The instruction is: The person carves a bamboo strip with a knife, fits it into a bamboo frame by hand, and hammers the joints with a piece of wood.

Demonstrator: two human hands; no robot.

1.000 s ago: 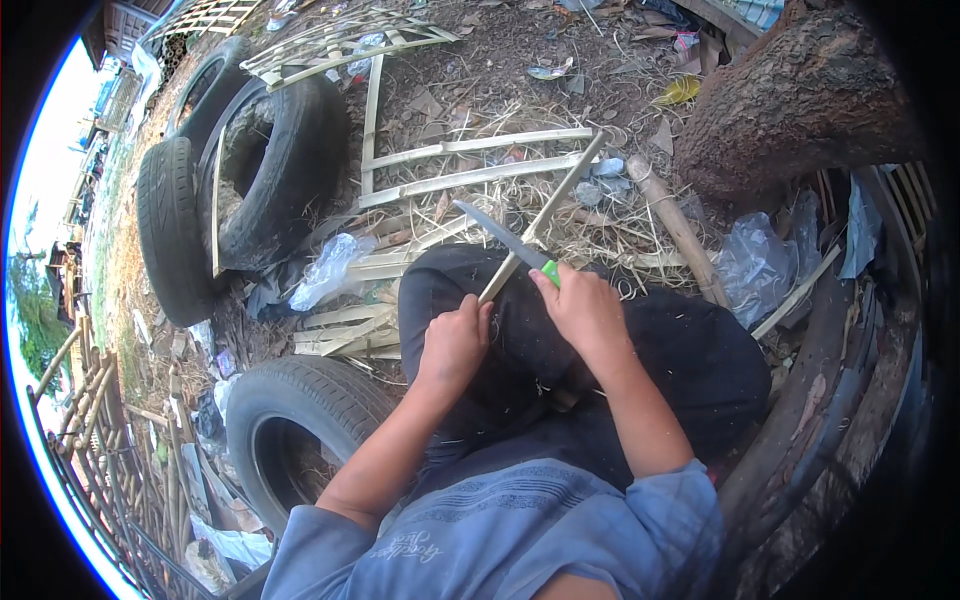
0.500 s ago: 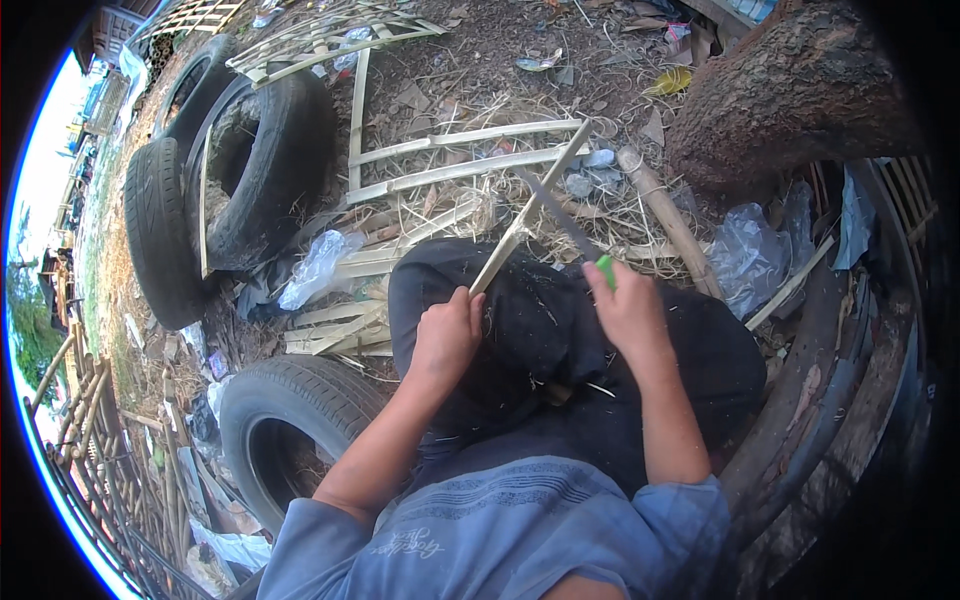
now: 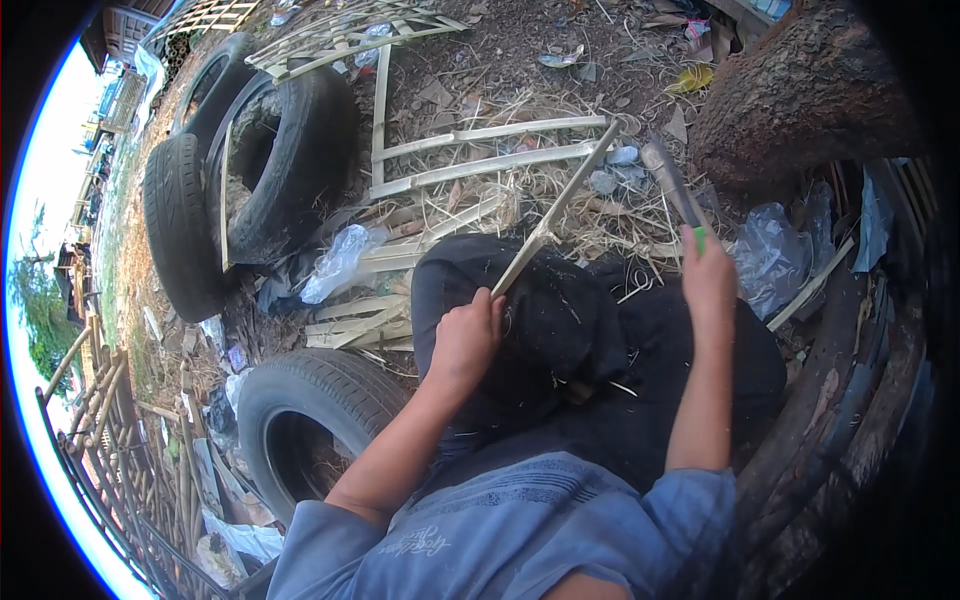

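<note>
My left hand (image 3: 467, 340) is closed around the near end of a pale bamboo strip (image 3: 550, 222), resting over my left thigh. The strip slants up and away to the right, its far end by the ends of two other bamboo strips (image 3: 490, 172) on the ground. Further right, my right hand (image 3: 710, 280) grips the green handle of a knife (image 3: 683, 203). Its blade points away from me, apart from the strip, and overlaps a round wooden stick behind it. Motion blurs the blade a little.
Old tyres (image 3: 305, 150) stand at the far left, and another tyre (image 3: 330, 385) lies by my left arm. Bamboo shavings (image 3: 520, 205) and split strips (image 3: 360, 325) litter the ground. A thick tree trunk (image 3: 800, 100) and clear plastic (image 3: 770, 250) are on the right.
My right hand has swung the knife to the right, off the bamboo strip where its blade was crossing. The left hand keeps its hold on the strip. The whole view has shifted slightly.
</note>
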